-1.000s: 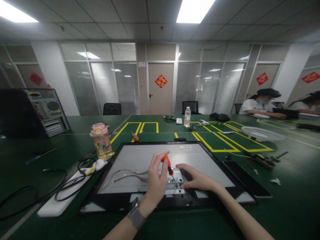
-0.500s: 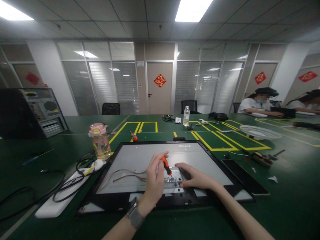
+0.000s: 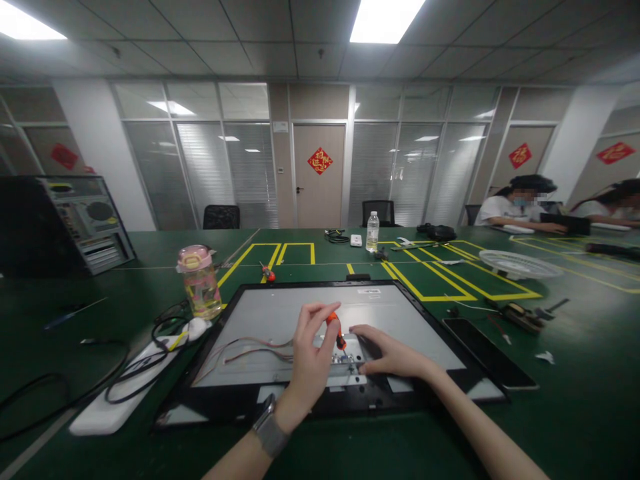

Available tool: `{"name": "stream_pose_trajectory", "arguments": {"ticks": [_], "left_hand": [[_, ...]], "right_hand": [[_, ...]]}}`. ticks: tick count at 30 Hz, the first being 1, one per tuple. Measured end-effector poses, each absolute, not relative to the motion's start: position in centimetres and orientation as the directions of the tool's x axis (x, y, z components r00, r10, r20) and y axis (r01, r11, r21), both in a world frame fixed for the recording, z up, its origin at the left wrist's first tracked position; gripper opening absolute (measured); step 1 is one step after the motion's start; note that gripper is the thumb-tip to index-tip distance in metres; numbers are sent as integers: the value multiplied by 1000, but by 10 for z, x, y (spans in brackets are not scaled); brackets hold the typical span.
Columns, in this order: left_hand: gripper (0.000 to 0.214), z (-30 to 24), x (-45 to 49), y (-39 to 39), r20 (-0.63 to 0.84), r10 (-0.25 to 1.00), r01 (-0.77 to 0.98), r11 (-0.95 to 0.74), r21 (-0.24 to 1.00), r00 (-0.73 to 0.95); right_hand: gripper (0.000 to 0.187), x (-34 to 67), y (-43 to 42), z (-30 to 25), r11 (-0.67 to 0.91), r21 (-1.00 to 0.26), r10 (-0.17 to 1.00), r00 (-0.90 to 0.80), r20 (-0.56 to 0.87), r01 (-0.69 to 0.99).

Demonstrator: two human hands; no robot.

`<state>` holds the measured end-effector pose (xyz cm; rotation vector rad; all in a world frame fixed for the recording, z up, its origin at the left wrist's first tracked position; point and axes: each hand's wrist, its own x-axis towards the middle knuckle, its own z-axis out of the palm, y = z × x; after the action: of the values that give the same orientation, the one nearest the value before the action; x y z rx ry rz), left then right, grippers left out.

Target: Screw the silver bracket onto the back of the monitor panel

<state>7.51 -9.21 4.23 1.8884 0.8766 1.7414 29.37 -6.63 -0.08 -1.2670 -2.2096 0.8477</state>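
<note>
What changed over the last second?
Left hand: thumb shifted slightly right over the orange-and-black screwdriver versus half a second ago. Nothing newly grabbed or released. Right hand stayed at the metal plate; display panel unchanged.

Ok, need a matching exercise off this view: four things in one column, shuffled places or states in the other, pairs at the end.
Things
1. Left hand
2. Black phone
3. Drinking bottle
4. Right hand

Places or states
A. Upright, pink lid, left of the black-framed panel
B. At the right side of the metal plate, no tool visible in it
C. Fingers around the orange-and-black screwdriver
D. Lying flat, right of the panel

Pairs
1-C, 2-D, 3-A, 4-B
</note>
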Motion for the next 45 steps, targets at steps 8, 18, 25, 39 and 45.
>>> {"name": "stream_pose_trajectory", "arguments": {"ticks": [8, 18, 25, 39, 45], "left_hand": [[26, 45, 75, -96, 708, 704, 128, -707, 695, 48], [18, 45, 75, -96, 732, 681, 182, -723, 667, 26], [22, 45, 74, -96, 731, 681, 175, -725, 666, 37], [17, 44, 75, -94, 737, 675, 209, -717, 665, -31], [24, 41, 74, -94, 708, 705, 157, -704, 693, 35]], "right_hand": [[79, 293, -68, 2, 377, -697, 881, -468, 67, 610], [80, 292, -68, 1, 369, -698, 885, -461, 62, 614], [81, 292, -68, 2, 366, -703, 886, -459, 63, 610], [81, 295, -65, -4, 366, -700, 885, -463, 56, 614], [81, 294, -65, -5, 372, -699, 884, -463, 65, 610]]}}
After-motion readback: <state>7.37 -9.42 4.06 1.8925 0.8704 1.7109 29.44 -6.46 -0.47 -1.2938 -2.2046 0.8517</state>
